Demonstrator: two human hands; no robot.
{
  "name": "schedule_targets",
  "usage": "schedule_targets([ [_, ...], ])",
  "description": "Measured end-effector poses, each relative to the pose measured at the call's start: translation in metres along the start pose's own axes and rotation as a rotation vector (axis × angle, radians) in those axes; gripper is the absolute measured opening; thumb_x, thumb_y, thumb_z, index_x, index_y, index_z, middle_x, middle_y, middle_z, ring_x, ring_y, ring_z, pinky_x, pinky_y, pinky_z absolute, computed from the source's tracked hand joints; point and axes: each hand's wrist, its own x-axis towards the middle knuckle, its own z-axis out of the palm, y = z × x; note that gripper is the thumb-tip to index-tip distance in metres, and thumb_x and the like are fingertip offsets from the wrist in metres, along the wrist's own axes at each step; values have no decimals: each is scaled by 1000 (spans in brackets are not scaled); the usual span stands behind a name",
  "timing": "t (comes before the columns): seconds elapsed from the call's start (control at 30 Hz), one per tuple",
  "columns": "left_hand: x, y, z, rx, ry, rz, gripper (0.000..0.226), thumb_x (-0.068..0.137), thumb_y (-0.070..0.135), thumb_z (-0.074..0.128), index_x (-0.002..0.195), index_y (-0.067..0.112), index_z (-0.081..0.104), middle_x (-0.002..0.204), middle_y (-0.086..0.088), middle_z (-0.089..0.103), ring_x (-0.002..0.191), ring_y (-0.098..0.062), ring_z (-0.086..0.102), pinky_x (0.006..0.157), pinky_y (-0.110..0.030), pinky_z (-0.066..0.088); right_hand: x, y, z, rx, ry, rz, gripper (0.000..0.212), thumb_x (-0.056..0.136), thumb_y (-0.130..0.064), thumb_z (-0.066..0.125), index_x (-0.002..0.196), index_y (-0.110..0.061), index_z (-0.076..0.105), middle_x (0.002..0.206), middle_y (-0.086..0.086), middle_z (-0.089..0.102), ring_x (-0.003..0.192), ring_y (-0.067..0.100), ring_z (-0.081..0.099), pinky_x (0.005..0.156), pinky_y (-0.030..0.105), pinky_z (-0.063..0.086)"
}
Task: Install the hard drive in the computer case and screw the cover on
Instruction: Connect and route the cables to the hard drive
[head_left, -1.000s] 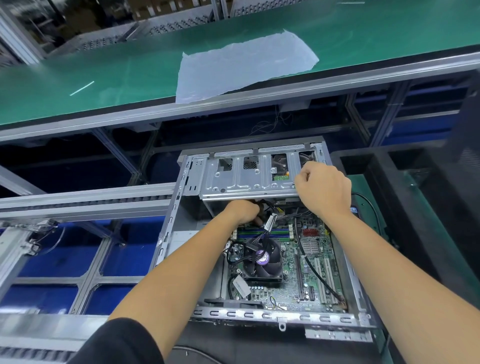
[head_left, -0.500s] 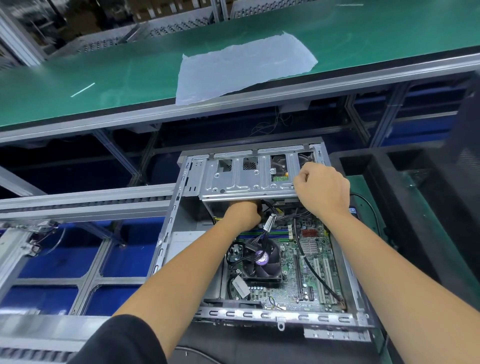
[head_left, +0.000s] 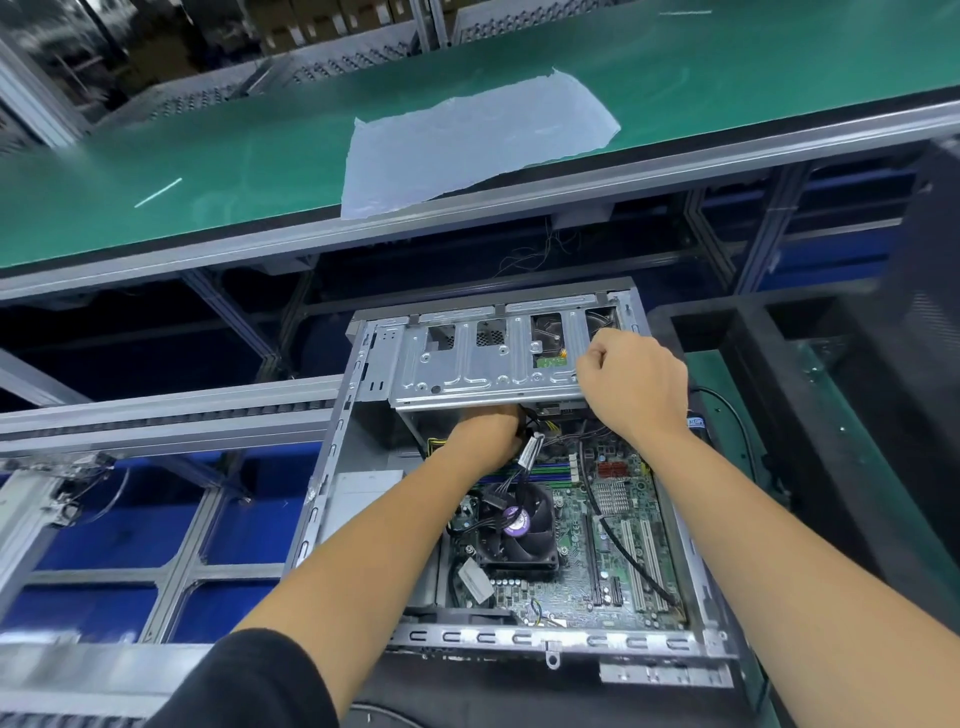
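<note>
green conveyor belt (head_left: 260, 140) runs across the far side of the head view, with a pale plastic sheet (head_left: 478, 135) lying on it and reaching its near metal edge. below and nearer, the computer case (head_left: 332, 467) lies open on its side, with a grey roller track (head_left: 171, 415) to its left and a dark bin (head_left: 831, 415) just beside its right wall.

inside the case, the motherboard (head_left: 613, 545) fills the right floor, with a black cooler fan (head_left: 514, 525) near its middle; cables cross the narrow room between fan and drive cage (head_left: 467, 364). the cage spans the far end of the case, and through its right cutouts the hard drive (head_left: 548, 343) shows in part.

the right hand (head_left: 631, 384) rests on the cage's right end, fingers curled around its near edge. the left hand (head_left: 488, 431) reaches under the cage's near lip; its fingers are hidden there, so their state cannot be told. a black sleeve (head_left: 249, 686) is cut off at the near edge.
</note>
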Motion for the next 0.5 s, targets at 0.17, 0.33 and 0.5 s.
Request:
schedule_targets([
  [0.17, 1, 3, 2, 18, 56, 4, 21, 90, 0, 41, 107, 1, 53, 93, -19, 64, 69, -28, 51, 68, -38, 48, 0, -1, -1, 5, -4, 5, 23, 92, -20, 48, 72, -16, 56, 60, -3, 55, 52, 15, 43, 49, 25, 25],
  [0.33, 4, 2, 2, 72, 39, 21, 24, 91, 3, 42, 113, 4, 53, 89, -16, 63, 70, -27, 50, 69, -38, 47, 0, 1, -1, 4, -2, 7, 22, 92, -20, 48, 72, -16, 58, 61, -2, 56, 51, 13, 42, 48, 24, 23],
  [0.5, 11, 0, -3, 127, 1, 14, 33, 91, 13, 48, 123, 16, 56, 107, -10, 64, 80, -26, 55, 70, -33, 49, 0, 1, 0, 15, -5, 7, 22, 92, -20, 48, 72, -17, 57, 61, -4, 56, 51, 11, 41, 48, 23, 24],
])
